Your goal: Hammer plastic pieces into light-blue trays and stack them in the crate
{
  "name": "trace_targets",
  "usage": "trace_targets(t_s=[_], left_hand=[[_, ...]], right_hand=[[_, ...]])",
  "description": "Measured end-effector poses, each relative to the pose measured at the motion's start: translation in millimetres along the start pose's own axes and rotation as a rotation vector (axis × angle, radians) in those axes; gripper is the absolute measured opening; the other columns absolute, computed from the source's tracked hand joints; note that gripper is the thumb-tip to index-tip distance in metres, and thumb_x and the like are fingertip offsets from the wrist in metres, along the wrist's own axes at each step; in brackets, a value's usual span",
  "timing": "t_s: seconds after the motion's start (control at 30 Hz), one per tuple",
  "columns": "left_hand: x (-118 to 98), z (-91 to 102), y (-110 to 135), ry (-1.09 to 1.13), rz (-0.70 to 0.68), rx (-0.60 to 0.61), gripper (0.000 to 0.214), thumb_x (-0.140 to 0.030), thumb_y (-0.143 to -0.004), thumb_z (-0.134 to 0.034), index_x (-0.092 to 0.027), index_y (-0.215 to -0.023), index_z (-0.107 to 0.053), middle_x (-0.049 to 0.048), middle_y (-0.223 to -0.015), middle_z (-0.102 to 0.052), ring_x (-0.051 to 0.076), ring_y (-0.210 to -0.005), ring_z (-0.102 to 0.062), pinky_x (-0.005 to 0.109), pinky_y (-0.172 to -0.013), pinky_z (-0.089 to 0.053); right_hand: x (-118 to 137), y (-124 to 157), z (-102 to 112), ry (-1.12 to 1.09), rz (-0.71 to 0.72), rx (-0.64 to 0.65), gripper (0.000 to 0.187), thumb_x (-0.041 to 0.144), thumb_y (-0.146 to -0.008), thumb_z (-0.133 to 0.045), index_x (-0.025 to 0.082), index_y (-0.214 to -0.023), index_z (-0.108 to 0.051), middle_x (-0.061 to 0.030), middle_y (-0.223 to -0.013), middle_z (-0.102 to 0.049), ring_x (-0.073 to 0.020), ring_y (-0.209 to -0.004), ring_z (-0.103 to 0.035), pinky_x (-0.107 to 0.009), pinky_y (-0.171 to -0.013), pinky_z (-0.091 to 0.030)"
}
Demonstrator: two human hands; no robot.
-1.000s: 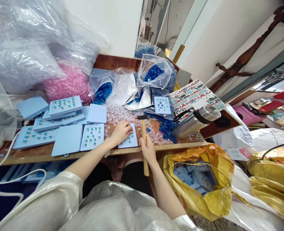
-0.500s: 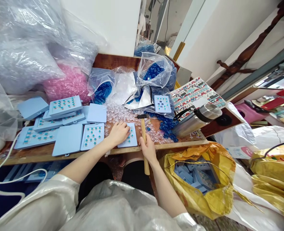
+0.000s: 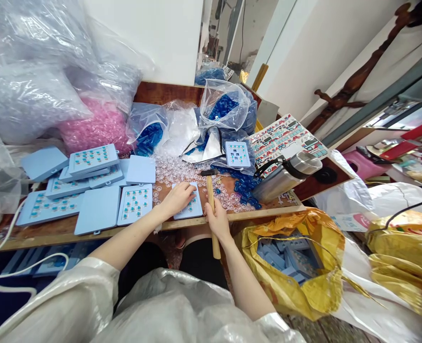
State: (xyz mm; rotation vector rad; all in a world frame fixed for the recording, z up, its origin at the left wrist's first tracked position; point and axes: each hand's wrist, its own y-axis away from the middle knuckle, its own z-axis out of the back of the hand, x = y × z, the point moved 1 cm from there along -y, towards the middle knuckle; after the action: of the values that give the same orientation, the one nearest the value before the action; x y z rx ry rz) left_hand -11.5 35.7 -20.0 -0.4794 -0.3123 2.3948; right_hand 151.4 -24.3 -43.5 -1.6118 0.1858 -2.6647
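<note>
My left hand [image 3: 178, 199] rests with curled fingers on a light blue tray [image 3: 192, 209] that holds small teal pieces, at the front of the wooden table [image 3: 89, 228]. What its fingertips pinch, if anything, is too small to name. My right hand [image 3: 216, 220] is closed around the wooden handle of a small hammer [image 3: 209, 190]. The hammer lies along the tray's right side with its dark head pointing away from me. Clear plastic rings [image 3: 175, 167] and loose blue pieces [image 3: 244, 186] are scattered around the tray.
Several more light blue trays [image 3: 92, 159] lie stacked and spread at the left. Plastic bags of pink [image 3: 96, 126], clear and blue parts [image 3: 225, 107] crowd the back. A steel flask [image 3: 285, 176] lies at the right. A yellow sack [image 3: 296, 267] with blue trays sits below the table edge.
The view has shifted slightly. My left hand's fingers have moved a little over the tray. My right hand and the hammer stay in nearly the same place.
</note>
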Motion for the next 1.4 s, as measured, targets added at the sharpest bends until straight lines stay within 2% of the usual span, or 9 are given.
trace_targets(t_s=[0.47,0.6,0.67,0.77,0.93,1.03,1.2,1.27,1.4], left_hand=[[4.5,-2.1,2.1,-0.035,-0.006,-0.082,0.016,-0.023,-0.087,-0.043,-0.015,-0.088,-0.057,0.0080,-0.088,-0.051,0.020,-0.086,-0.046,0.032,-0.076,-0.043],[4.8,-4.6,4.5,0.001,-0.021,-0.106,0.017,-0.024,-0.088,-0.042,-0.015,-0.088,-0.057,0.0078,-0.088,-0.051,0.019,-0.085,-0.046,0.033,-0.077,-0.043],[5.1,-5.4,5.5,0.033,-0.010,-0.120,0.017,-0.024,-0.087,-0.043,-0.015,-0.088,-0.058,0.0079,-0.088,-0.051,0.018,-0.085,-0.046,0.033,-0.078,-0.043],[6.8,-6.8,6.7,0.080,0.007,-0.139,0.017,-0.024,-0.087,-0.044,-0.015,-0.085,-0.058,0.0083,-0.088,-0.051,0.019,-0.086,-0.047,0.034,-0.078,-0.043],[7.6,-12.1,6.0,0.092,0.020,-0.137,0.016,-0.024,-0.086,-0.044,-0.016,-0.087,-0.058,0.0080,-0.090,-0.051,0.018,-0.086,-0.048,0.034,-0.080,-0.043],[6.4,-11.5,5.0,0.115,0.045,-0.145,0.015,-0.025,-0.085,-0.048,-0.014,-0.086,-0.058,0.0089,-0.093,-0.052,0.019,-0.088,-0.049,0.033,-0.080,-0.044],[24.0,14.5,17.8,0.119,0.107,-0.225,0.022,-0.023,-0.085,-0.044,-0.015,-0.102,-0.056,0.0097,-0.101,-0.053,0.020,-0.097,-0.049,0.035,-0.085,-0.043],[40.4,27.4,28.8,-0.014,0.198,-0.190,0.021,-0.019,-0.083,-0.045,-0.016,-0.099,-0.058,0.0101,-0.097,-0.055,0.022,-0.095,-0.050,0.037,-0.083,-0.042],[65.3,35.9,44.8,-0.219,0.245,0.045,0.014,-0.010,-0.077,-0.047,-0.015,-0.076,-0.060,0.0098,-0.076,-0.056,0.024,-0.083,-0.052,0.037,-0.074,-0.043]], right_hand=[[12.0,-0.1,6.6,0.076,0.015,0.035,0.033,0.037,-0.087,-0.036,0.017,-0.109,-0.052,0.0015,-0.063,-0.056,-0.0144,-0.055,-0.053,-0.025,-0.056,-0.042],[33.2,14.0,23.7,0.210,0.133,0.009,0.038,0.034,-0.088,-0.035,0.018,-0.122,-0.045,-0.0086,-0.101,-0.063,-0.0208,-0.087,-0.059,-0.031,-0.076,-0.043],[37.8,23.9,29.4,0.302,0.130,0.048,0.040,0.033,-0.089,-0.035,0.019,-0.126,-0.042,-0.0106,-0.110,-0.060,-0.0231,-0.092,-0.059,-0.033,-0.077,-0.044],[36.4,35.4,31.2,0.458,0.061,0.138,0.039,0.032,-0.089,-0.034,0.019,-0.124,-0.045,-0.0112,-0.099,-0.064,-0.0244,-0.082,-0.062,-0.033,-0.069,-0.045],[35.9,41.1,27.4,0.508,0.047,0.074,0.040,0.032,-0.090,-0.030,0.018,-0.126,-0.041,-0.0115,-0.097,-0.065,-0.0243,-0.079,-0.063,-0.032,-0.066,-0.045],[35.5,40.2,24.4,0.560,0.014,0.154,0.039,0.033,-0.090,-0.031,0.019,-0.123,-0.044,-0.0112,-0.089,-0.066,-0.0246,-0.072,-0.063,-0.031,-0.061,-0.044],[30.7,35.1,27.0,0.465,0.028,0.120,0.039,0.036,-0.090,-0.031,0.020,-0.124,-0.043,-0.0097,-0.095,-0.065,-0.0236,-0.080,-0.062,-0.032,-0.067,-0.044],[28.0,33.9,27.8,0.402,0.038,0.105,0.039,0.036,-0.089,-0.031,0.020,-0.122,-0.045,-0.0089,-0.093,-0.065,-0.0229,-0.080,-0.061,-0.032,-0.069,-0.044],[24.4,35.7,24.6,0.309,0.022,0.095,0.038,0.037,-0.088,-0.033,0.019,-0.118,-0.048,-0.0077,-0.090,-0.065,-0.0224,-0.078,-0.060,-0.032,-0.069,-0.044]])
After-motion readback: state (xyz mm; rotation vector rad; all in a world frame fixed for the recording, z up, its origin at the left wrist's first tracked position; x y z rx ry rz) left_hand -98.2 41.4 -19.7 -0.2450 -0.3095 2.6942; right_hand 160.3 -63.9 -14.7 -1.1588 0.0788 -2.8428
